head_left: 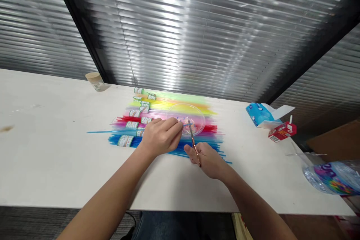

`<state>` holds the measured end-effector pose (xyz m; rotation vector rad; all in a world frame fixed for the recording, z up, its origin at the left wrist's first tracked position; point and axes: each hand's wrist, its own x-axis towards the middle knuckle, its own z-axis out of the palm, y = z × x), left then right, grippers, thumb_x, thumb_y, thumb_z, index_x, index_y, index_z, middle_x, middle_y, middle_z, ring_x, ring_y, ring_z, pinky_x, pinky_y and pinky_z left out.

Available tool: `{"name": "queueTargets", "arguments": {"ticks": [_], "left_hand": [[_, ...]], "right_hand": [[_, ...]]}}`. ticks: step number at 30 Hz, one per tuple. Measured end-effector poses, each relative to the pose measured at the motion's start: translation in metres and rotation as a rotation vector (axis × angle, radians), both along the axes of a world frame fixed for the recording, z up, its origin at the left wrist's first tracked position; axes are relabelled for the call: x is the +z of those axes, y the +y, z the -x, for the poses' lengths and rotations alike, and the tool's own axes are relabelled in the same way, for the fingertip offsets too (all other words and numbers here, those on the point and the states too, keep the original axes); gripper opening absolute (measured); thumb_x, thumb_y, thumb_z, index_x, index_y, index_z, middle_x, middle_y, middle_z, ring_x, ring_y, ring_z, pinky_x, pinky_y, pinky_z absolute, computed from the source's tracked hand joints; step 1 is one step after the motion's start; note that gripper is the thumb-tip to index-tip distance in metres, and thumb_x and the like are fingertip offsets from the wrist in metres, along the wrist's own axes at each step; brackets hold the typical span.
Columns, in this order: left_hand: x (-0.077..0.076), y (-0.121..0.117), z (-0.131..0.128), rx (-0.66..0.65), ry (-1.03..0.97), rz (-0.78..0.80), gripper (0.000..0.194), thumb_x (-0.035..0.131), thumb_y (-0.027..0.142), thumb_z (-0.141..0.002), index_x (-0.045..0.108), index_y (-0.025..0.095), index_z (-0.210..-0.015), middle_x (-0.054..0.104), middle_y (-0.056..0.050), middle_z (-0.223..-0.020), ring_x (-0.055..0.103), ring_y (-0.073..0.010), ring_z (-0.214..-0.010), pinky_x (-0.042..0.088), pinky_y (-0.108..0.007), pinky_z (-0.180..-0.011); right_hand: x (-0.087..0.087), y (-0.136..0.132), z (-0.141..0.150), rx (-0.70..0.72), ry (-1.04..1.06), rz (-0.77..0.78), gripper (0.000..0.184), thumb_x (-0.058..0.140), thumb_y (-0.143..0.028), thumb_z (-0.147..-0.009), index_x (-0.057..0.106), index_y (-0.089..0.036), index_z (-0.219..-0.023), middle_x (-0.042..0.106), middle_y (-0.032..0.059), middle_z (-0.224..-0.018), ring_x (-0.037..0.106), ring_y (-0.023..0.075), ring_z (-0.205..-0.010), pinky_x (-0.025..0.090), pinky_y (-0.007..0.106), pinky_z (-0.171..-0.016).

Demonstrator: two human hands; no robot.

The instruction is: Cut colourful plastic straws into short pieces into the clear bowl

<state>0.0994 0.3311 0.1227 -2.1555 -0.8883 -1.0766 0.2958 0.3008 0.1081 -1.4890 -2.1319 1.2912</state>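
Note:
My left hand [163, 135] is closed around thin blue plastic straws [104, 131], whose long ends stick out to the left. Their short ends poke out on the right, between or beside the blades of the scissors [192, 135]. My right hand [206, 158] grips the scissors by the handles, blades pointing up and away. Under the blades sits a clear round bowl [203, 115] with small coloured cut pieces [189, 127] in it. Beneath lie labelled bundles of straws in green, yellow, pink, red and purple, with a dark blue bundle [123, 141] nearest me.
A blue tissue box [260, 115] and a red drink carton [282, 131] with a straw stand at the right. Farther right lies a large clear plastic bottle [332, 177]. A small cup with a tan top [95, 81] stands at the back left, by the blinds [157, 37].

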Motion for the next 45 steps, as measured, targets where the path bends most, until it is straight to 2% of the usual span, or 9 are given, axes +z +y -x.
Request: {"name": "queueTargets", "arguments": {"ticks": [8,14,23,32,38,45], "left_hand": [[0.0016,-0.0002,0.0002,0.019,-0.037,0.002,0.013,0.061,0.018,-0.082,0.066,0.016,-0.093,0.068,0.001,-0.073,0.055,-0.0112,-0.054,0.039,-0.027,-0.048],[0.0026,0.0002,0.0033,0.066,-0.050,0.025,0.007,0.059,0.016,-0.081,0.064,0.018,-0.077,0.066,0.002,-0.068,0.054,-0.0102,-0.052,0.037,-0.027,-0.048],[0.0031,-0.0005,0.0034,0.052,-0.017,0.000,0.006,0.059,0.015,-0.080,0.063,0.019,-0.076,0.064,0.002,-0.067,0.049,-0.0094,-0.050,0.033,-0.027,-0.047],[0.0021,0.0007,0.0045,0.042,0.001,-0.047,0.008,0.060,0.014,-0.079,0.063,0.019,-0.083,0.063,0.003,-0.069,0.048,-0.0089,-0.050,0.032,-0.027,-0.048],[0.0017,0.0010,0.0051,0.049,0.015,-0.064,0.011,0.059,0.014,-0.079,0.064,0.020,-0.087,0.065,0.003,-0.071,0.049,-0.0095,-0.051,0.032,-0.027,-0.049],[0.0030,0.0002,0.0037,0.077,0.013,-0.041,0.005,0.061,0.014,-0.078,0.063,0.019,-0.079,0.064,0.003,-0.069,0.046,-0.0103,-0.050,0.032,-0.028,-0.049]], "right_hand": [[-0.0015,0.0010,-0.0027,0.042,0.160,0.056,0.065,0.035,-0.073,-0.091,0.035,-0.019,-0.054,0.032,-0.0033,-0.054,0.027,0.0102,-0.052,0.025,0.027,-0.051],[-0.0030,0.0028,-0.0038,0.011,0.303,0.161,0.064,0.036,-0.072,-0.091,0.034,-0.019,-0.054,0.029,-0.0050,-0.053,0.023,0.0087,-0.049,0.021,0.026,-0.048],[0.0010,0.0016,-0.0035,0.003,0.255,0.157,0.064,0.039,-0.072,-0.090,0.035,-0.019,-0.053,0.029,-0.0057,-0.051,0.023,0.0080,-0.047,0.020,0.027,-0.049],[-0.0037,0.0026,-0.0048,-0.002,0.288,0.198,0.062,0.040,-0.068,-0.092,0.033,-0.019,-0.054,0.027,-0.0059,-0.052,0.020,0.0081,-0.048,0.018,0.027,-0.048],[0.0033,0.0018,-0.0022,-0.008,0.249,0.164,0.062,0.039,-0.066,-0.093,0.034,-0.019,-0.054,0.031,-0.0052,-0.052,0.025,0.0087,-0.049,0.023,0.028,-0.051],[0.0022,0.0035,-0.0023,0.006,0.193,0.138,0.064,0.037,-0.068,-0.093,0.035,-0.019,-0.052,0.029,-0.0053,-0.050,0.025,0.0090,-0.048,0.024,0.028,-0.052]]}}
